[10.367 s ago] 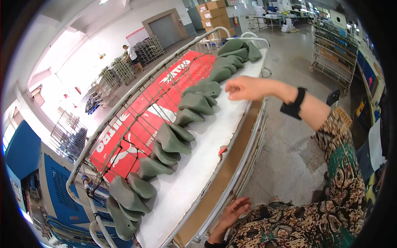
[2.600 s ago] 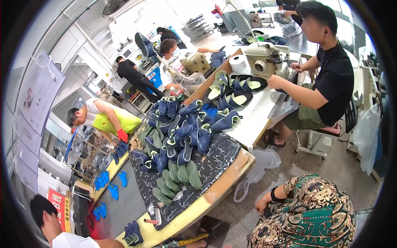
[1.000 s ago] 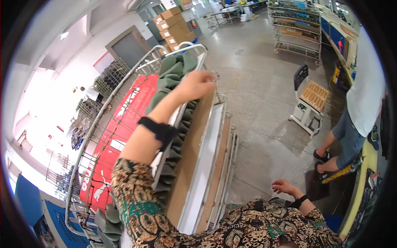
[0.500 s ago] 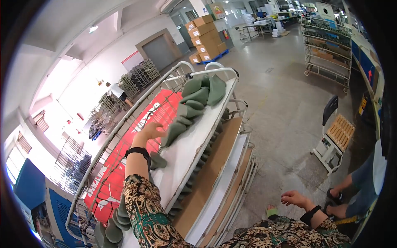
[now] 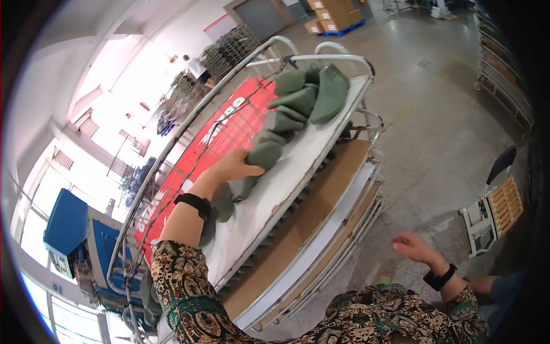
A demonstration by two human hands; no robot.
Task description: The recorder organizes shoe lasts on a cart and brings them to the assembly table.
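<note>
My left hand (image 5: 232, 166) has its thumb and fingers round a dark green shoe last (image 5: 265, 155) on the upper shelf of a rack. Other green lasts lie in a row beyond it, among them a long one (image 5: 331, 94) at the far end. Nearer, one last (image 5: 243, 188) lies below my palm and another (image 5: 222, 206) is beside my wrist, partly hidden by it. The shelf's white board (image 5: 275, 192) runs diagonally under them. My right hand (image 5: 417, 247) hangs over the floor at the right, fingers curled together, holding nothing visible.
White tubes and wire mesh frame the rack (image 5: 172, 140), with a red printed sheet (image 5: 220, 129) along its left side. Lower shelves hold brown boards (image 5: 309, 221) and more lasts. A slatted chair (image 5: 504, 206) stands at right; stacked cartons (image 5: 338, 14) and another person (image 5: 196, 70) are farther off.
My left hand has closed on a last, and that last now sits higher against the row. My right hand's fingers have curled in. The view has swung, shifting the rack up and right.
</note>
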